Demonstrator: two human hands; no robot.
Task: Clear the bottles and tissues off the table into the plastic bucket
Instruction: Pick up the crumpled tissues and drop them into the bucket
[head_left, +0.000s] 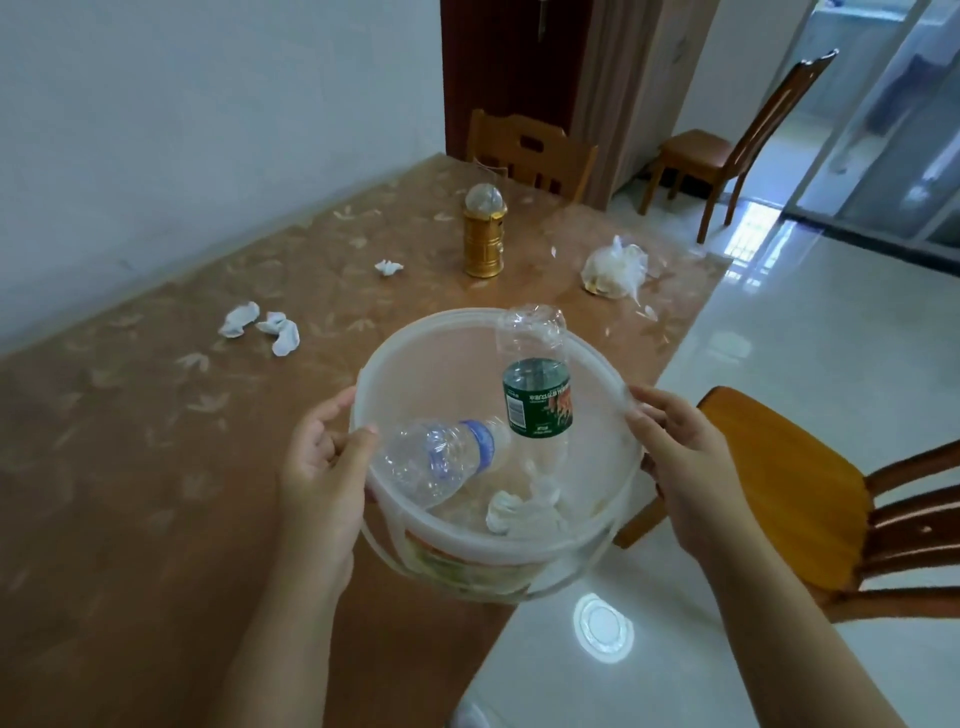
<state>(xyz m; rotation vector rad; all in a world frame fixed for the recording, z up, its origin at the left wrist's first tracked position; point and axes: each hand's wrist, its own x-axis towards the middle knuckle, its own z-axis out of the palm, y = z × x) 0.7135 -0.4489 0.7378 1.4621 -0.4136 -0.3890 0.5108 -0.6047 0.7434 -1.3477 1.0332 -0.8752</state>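
The desk (156, 441) bears 3 tissues (239, 319), a lantern (484, 234) and a bag (615, 267). Both hands, left (322, 462) and right (685, 462), grip the bucket (415, 358) rim at the desk's edge; inside lie 2 bottles (537, 400) and tissue.

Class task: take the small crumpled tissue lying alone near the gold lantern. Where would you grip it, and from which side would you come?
Pinch the small crumpled tissue across its raised middle folds, coming straight down from above. It lies low on the table, apart from the gold lantern, so probably nothing blocks a top approach and a side grip would find no edge.
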